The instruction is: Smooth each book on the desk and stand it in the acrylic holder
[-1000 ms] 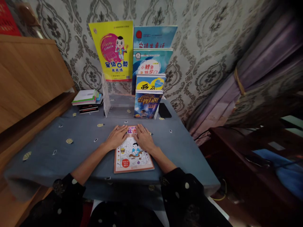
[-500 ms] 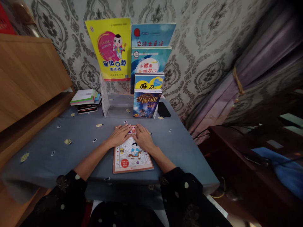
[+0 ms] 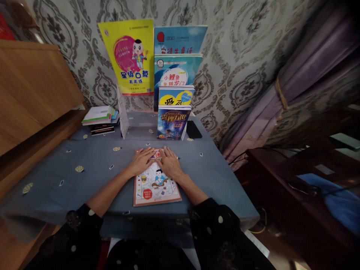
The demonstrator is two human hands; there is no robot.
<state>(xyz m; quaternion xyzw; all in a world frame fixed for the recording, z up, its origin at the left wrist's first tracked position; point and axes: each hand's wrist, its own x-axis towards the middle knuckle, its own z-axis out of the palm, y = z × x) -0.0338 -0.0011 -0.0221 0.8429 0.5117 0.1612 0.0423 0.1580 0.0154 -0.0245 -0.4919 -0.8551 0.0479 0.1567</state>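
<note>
A picture book [image 3: 156, 185] with a drawn figure on its cover lies flat on the grey-blue tablecloth [image 3: 92, 165] in front of me. My left hand [image 3: 140, 161] rests flat on the book's upper left part, fingers stretched out. My right hand [image 3: 170, 164] lies flat on its upper right part, fingers also stretched out. The two hands almost touch at the fingertips. Neither hand grips anything.
A clear tiered stand [image 3: 125, 120] at the table's back holds a yellow book [image 3: 131, 58], two blue books [image 3: 176, 71] and two smaller books [image 3: 172, 122]. A stack of books [image 3: 99, 119] lies back left, a black phone [image 3: 193, 129] back right. Wooden furniture stands left, curtains right.
The hands and the picture book stay as they were. Only the view has drifted slightly, so everything sits a little further left in the picture.
</note>
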